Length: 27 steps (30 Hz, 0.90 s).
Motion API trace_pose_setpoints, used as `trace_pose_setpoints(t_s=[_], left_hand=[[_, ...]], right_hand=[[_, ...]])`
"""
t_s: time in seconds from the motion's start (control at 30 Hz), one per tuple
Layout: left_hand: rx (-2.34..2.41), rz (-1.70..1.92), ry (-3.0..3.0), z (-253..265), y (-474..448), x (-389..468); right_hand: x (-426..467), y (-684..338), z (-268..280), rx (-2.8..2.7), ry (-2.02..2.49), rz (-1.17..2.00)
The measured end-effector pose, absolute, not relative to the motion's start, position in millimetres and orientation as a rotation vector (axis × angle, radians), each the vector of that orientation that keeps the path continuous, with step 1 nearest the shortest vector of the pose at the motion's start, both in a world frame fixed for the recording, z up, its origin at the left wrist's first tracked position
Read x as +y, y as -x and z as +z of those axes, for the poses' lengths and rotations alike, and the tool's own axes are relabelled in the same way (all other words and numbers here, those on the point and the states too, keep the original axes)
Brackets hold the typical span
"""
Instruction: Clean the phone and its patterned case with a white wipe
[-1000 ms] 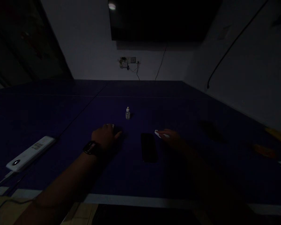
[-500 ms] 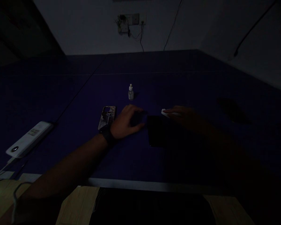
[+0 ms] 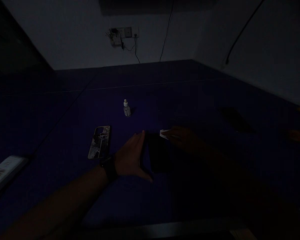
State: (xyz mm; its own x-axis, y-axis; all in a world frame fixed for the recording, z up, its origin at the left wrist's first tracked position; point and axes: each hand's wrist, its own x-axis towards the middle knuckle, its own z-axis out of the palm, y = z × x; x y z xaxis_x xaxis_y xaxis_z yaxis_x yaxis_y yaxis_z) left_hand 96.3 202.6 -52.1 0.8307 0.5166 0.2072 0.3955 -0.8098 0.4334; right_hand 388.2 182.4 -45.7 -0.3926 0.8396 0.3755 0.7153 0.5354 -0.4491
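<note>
Dimly lit, the head view shows a dark phone (image 3: 157, 154) lying flat on the table (image 3: 130, 203) between my two hands. My left hand (image 3: 128, 158) is spread wide, holding nothing, at the phone's left side; whether it touches, I cannot tell. My right hand (image 3: 182, 136) pinches a small white piece (image 3: 164, 134) near the phone's far right corner. I'd judge a light pinch best, with the phone braced only by its edges.

I could pass mid-frame, above the dark phone (image 3: 158, 155) and right of the dropper bottle (image 3: 127, 110). The left hand (image 3: 130, 156) blocks the phone's left, the right hand (image 3: 181, 136) its upper right.
</note>
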Motion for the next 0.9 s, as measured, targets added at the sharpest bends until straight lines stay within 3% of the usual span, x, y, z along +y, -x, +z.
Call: trace_pose_setpoints(t_s=[0.27, 0.47, 0.73, 0.9], left_hand=[[0.719, 0.393, -2.643, -47.8, -101.1, 201.7], [0.723, 0.397, -2.666, -44.1, -104.0, 199.8], [0.695, 0.424, -2.662, -46.5, -101.5, 199.4], [0.727, 0.394, -2.649, -49.1, -100.1, 199.1]], right_hand=[[192.4, -386.1, -48.4, -2.333, 1.228, 0.282], [183.0, -389.6, -50.4, -2.454, 1.067, 0.445], [193.4, -386.1, -53.3, -2.359, 1.284, 0.256], [177.6, -389.8, -48.9, -2.486, 1.128, 0.365]])
